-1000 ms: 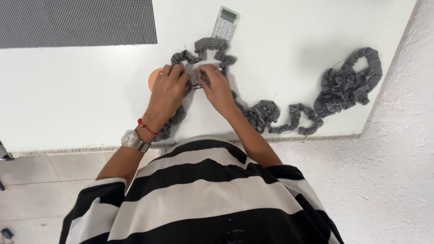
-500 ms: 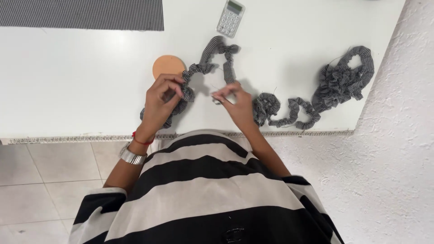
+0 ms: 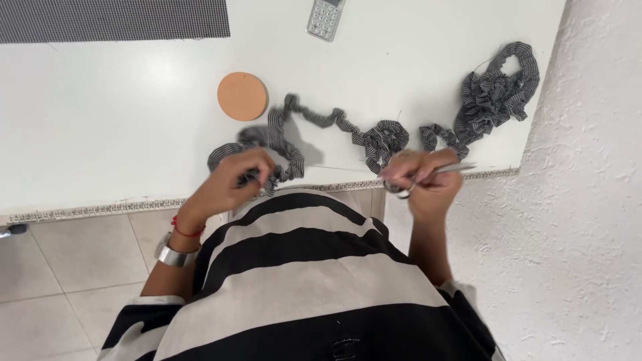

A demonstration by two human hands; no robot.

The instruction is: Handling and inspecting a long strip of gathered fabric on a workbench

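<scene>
A long ruffled strip of grey checked fabric winds across the white table, ending in a bunched heap at the far right. My left hand pinches the strip's near end at the table's front edge. My right hand grips a pair of small metal scissors, blades pointing right, just off the table edge beside the strip's middle curl. A thin thread runs between the two hands.
A round orange disc lies behind the strip. A grey calculator sits at the table's far edge, a dark mesh mat at the far left. A rough white wall rises on the right; tiled floor lies below.
Both hands have drawn back from the middle of the table to its front edge and moved apart. The right hand now holds scissors out to the right, and the strip has been pulled nearer.
</scene>
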